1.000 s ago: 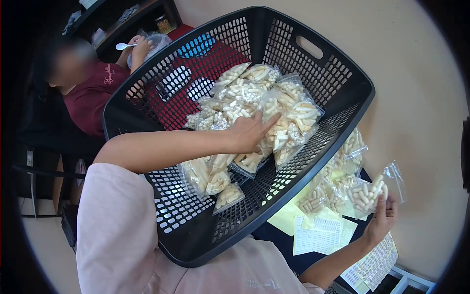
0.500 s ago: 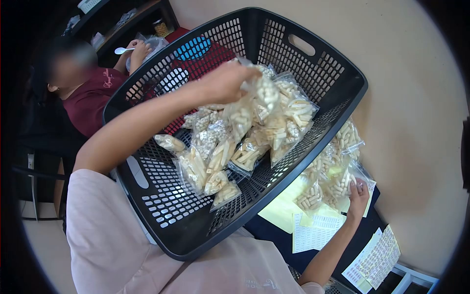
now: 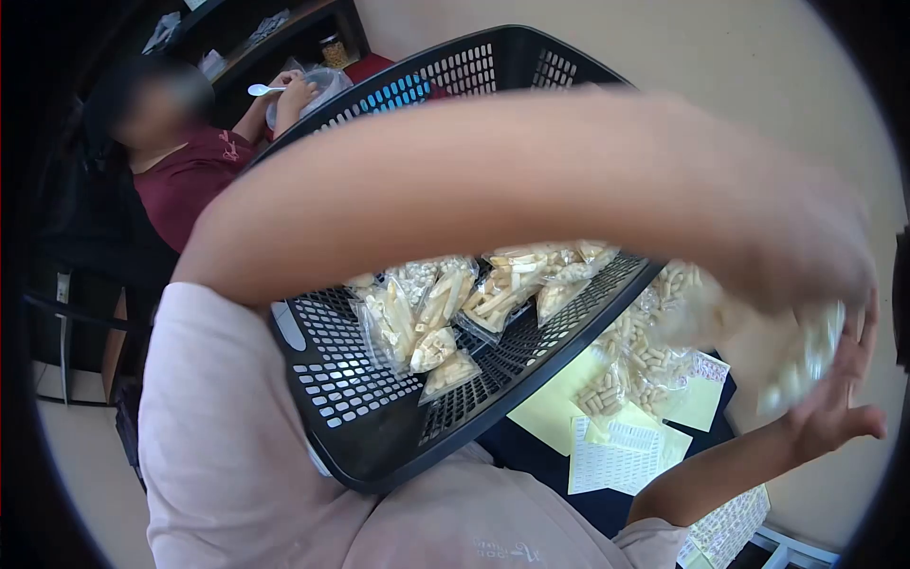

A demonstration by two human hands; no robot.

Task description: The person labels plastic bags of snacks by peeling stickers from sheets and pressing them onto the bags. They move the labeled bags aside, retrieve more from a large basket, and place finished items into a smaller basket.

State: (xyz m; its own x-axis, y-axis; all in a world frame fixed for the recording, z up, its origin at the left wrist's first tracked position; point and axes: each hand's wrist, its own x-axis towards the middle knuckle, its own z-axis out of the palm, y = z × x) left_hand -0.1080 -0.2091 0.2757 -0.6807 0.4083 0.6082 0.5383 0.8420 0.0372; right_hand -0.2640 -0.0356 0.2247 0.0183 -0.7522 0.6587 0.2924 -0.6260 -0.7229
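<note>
My left arm reaches across the black basket to the right, and its hand (image 3: 815,251) is smeared by motion. From that hand hangs a clear bag of pale snack pieces (image 3: 806,365), also blurred. Close beside this bag is my right hand (image 3: 834,412), open, with fingers stretched up and thumb out to the side. Inside the black plastic basket (image 3: 379,465) lie several clear bags of pale stick-shaped snacks (image 3: 389,322), partly hidden behind my arm. More bags of short pale snack pieces (image 3: 654,356) are heaped on the table, right of the basket.
Yellow paper (image 3: 540,403) and printed label sheets (image 3: 607,460) lie on the dark table under the heaped bags. More label sheets (image 3: 735,526) are by the table's edge. At the left sits a person in a maroon shirt (image 3: 194,180), holding a white spoon (image 3: 265,90) and plastic bag.
My left hand has swung from inside the basket far to the right, carrying a bag. My right hand has left the heaped bags, moved right and opened. The view has shifted slightly.
</note>
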